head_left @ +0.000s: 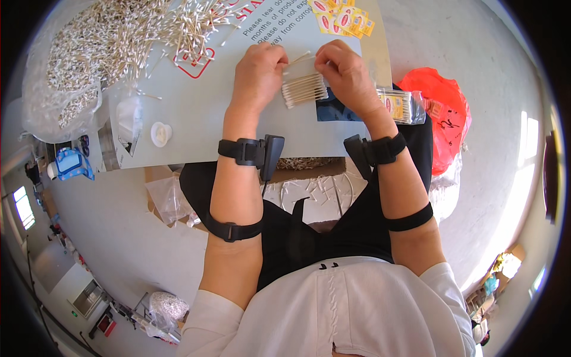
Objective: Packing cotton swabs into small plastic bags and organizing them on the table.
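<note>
White shirt (pixel 291 306) nearest the lens, a neat row of cotton swabs (pixel 304 90) beyond

Bare forearms (pixel 237 193) banded with black straps (pixel 235 231) reach over a grey table (pixel 208 134), where the swabs lie side by side, between and just below the two hands. Left hand (pixel 259 71), fingers curled in, appears to pinch a single swab (pixel 300 58) near one end, above the row. Right hand (pixel 344 68), thumb and fingers drawn close together near the row's right side, gives no clear view of what, if anything, it grips.

At upper left, a loose heap of swabs (pixel 193 21) spills beside a clear plastic bag (pixel 65 132) holding many more.

Judged by what is on show, the work is partway through a batch: the row is set out neatly but lies unbagged, while a filled packet (pixel 401 107) with a yellow label, apparently finished, lies by the table's right edge. Much looks left to do, with heap and bag well stocked and yellow cards (pixel 342 19) lying at the far side. Beyond the packet bulges a red bag (pixel 437 110); a small white dish (pixel 160 134) sits at left.
</note>
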`<state>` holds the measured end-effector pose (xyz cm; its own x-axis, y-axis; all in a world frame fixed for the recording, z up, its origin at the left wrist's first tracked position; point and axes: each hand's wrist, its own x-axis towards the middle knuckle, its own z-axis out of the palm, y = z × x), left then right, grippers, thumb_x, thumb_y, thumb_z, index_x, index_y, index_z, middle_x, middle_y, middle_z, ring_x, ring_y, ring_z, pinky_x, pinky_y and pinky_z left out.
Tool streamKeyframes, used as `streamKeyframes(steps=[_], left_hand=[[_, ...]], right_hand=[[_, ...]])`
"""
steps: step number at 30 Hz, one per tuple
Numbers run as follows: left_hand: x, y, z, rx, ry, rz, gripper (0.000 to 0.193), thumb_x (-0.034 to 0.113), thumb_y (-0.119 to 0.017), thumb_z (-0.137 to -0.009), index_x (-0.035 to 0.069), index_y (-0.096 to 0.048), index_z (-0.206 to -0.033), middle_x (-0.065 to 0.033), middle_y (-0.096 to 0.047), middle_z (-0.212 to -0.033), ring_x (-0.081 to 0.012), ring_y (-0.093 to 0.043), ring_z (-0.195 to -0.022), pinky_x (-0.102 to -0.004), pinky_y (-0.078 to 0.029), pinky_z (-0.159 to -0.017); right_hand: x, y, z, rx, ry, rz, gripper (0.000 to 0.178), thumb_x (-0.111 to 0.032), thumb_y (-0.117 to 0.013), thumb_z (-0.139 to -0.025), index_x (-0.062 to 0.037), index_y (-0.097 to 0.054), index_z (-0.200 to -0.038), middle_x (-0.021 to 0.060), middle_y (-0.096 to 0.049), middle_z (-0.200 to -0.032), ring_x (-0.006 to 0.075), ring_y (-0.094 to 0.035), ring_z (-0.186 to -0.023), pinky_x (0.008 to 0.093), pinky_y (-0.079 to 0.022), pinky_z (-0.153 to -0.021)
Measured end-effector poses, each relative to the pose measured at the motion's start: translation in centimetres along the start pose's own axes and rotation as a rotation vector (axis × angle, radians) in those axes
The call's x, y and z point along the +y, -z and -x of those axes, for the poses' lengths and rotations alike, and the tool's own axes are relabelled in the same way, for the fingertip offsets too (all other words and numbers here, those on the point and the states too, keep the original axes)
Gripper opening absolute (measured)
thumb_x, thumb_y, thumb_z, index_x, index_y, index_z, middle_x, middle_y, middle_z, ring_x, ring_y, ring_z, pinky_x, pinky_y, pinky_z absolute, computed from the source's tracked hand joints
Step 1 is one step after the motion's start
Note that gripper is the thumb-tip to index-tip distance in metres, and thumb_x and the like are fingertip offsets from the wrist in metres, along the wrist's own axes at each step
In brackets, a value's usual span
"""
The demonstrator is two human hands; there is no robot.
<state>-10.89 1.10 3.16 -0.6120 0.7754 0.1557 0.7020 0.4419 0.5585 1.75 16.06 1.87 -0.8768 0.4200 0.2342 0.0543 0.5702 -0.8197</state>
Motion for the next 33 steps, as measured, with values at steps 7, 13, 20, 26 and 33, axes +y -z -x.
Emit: streamKeyframes(steps=[7, 13, 20, 26, 33], left_hand=[[0.1, 0.0, 0.6, -0.003, 0.109, 0.086, 0.005, 0.002, -0.065, -0.08, 0.006, -0.066, -0.082, -0.0079, -0.062, -0.084, -0.0293, -0.06, -0.091, -0.0407, -0.051, -0.078], [-0.3, -0.5, 1.4, 0.13, 0.085, 0.146, 0.012, 0.0, -0.066, -0.077, 0.006, -0.067, -0.088, -0.0073, -0.064, -0.093, -0.0286, -0.06, -0.095, -0.0394, -0.051, -0.079], [3.5, -3.1, 4.5, 0.025, -0.064, -0.269, 0.068, 0.037, -0.064, -0.091, 0.008, -0.04, -0.148, -0.0159, -0.035, -0.156, -0.0325, -0.027, -0.147, -0.0548, -0.022, -0.117], [4.5, -4.0, 6.3, -0.006, -0.068, -0.306, 0.08, 0.05, -0.065, -0.087, 0.005, -0.041, -0.148, -0.016, -0.037, -0.156, -0.0306, -0.031, -0.147, -0.0585, -0.018, -0.117], [4.0, -3.1, 5.0, -0.115, -0.206, -0.321, 0.074, 0.049, -0.063, -0.09, 0.01, -0.042, -0.149, -0.0138, -0.037, -0.157, -0.0289, -0.028, -0.148, -0.0569, -0.017, -0.119]], right_hand=[[0.6, -0.8, -1.8, 0.174, -0.02, 0.031, 0.005, -0.009, -0.064, -0.086, -0.0054, -0.063, -0.083, 0.0118, -0.062, -0.093, 0.0357, -0.062, -0.085, 0.0421, -0.051, -0.074], [1.1, -2.0, -3.1, 0.096, 0.134, 0.275, 0.002, -0.008, -0.066, -0.082, -0.0082, -0.065, -0.083, 0.0071, -0.062, -0.093, 0.0291, -0.063, -0.093, 0.0399, -0.052, -0.076], [1.9, -0.5, -2.0, -0.038, 0.184, 0.174, 0.005, -0.006, -0.067, -0.079, -0.0074, -0.069, -0.083, 0.0069, -0.064, -0.097, 0.0298, -0.062, -0.096, 0.0391, -0.052, -0.078], [0.3, 0.0, 1.8, 0.292, -0.216, -0.323, 0.009, -0.005, -0.063, -0.089, 0.001, -0.069, -0.091, 0.0112, -0.067, -0.106, 0.0239, -0.064, -0.094, 0.0316, -0.05, -0.085], [-1.0, -1.1, 6.2, 0.379, -0.228, -0.529, 0.037, -0.022, -0.044, -0.107, 0.0042, -0.059, -0.128, 0.0122, -0.053, -0.142, 0.0175, -0.053, -0.126, 0.03, -0.043, -0.108]])
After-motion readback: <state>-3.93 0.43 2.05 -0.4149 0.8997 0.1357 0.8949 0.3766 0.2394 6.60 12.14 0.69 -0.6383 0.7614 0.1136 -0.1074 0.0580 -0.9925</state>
